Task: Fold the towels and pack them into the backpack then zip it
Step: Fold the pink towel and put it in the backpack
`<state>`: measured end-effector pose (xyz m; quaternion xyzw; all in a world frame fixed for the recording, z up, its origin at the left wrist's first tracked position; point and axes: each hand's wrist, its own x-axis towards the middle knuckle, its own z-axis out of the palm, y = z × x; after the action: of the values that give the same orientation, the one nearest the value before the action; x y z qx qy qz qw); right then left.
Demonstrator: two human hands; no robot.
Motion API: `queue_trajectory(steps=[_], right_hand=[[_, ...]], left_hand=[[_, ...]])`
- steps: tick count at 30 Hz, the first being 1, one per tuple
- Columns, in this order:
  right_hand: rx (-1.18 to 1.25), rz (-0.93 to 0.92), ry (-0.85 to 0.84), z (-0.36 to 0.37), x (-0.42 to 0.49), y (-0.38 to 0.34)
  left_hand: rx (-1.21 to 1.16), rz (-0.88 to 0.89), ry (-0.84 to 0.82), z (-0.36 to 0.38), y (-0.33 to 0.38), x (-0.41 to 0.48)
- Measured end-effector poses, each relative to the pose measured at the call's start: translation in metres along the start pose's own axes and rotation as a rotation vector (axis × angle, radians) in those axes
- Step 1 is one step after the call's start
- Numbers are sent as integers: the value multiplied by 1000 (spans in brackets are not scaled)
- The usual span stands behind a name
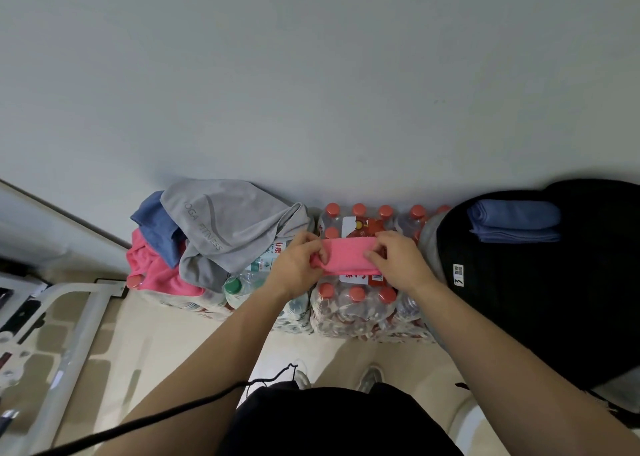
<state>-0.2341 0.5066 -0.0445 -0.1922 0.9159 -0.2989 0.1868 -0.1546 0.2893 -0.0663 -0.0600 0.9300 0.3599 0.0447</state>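
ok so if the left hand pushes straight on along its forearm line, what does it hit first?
The left hand pinches the pink towel. Carried straight on, it would likely meet the red-capped bottle pack first. Depth is unclear, so it may pass over the caps to the wall.

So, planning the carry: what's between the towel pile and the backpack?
Head view: a bottle pack, over it a pink towel held by left hand and right hand.

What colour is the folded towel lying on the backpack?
Blue; the folded towel on the black backpack shows in the head view.
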Motion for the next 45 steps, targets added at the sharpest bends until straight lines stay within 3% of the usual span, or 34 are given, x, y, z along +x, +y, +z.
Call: queue_trajectory(steps=[4,9,15,18,21,28,32,40,45], right_hand=[[-129,-41,-2,7,-3,-3],[-279,-15,24,11,-4,-7],[-342,58,21,3,0,-16],[-275,-32,114,9,10,-18],[-319,-98,95,24,22,-12],[-473,-34,-29,48,26,16],[-484,-8,29,57,28,15],[-504,-19,48,59,30,19],[-587,-127,19,47,22,13]], left_hand=[[267,33,5,0,6,-5],[450,39,212,6,31,13],[504,28,90,44,25,29],[495,21,135,49,20,27],[444,-4,155,50,19,27],[305,-66,78,55,9,25],[316,-107,76,60,8,30],[335,-61,65,58,3,32],[332,14,-64,42,1,20]])
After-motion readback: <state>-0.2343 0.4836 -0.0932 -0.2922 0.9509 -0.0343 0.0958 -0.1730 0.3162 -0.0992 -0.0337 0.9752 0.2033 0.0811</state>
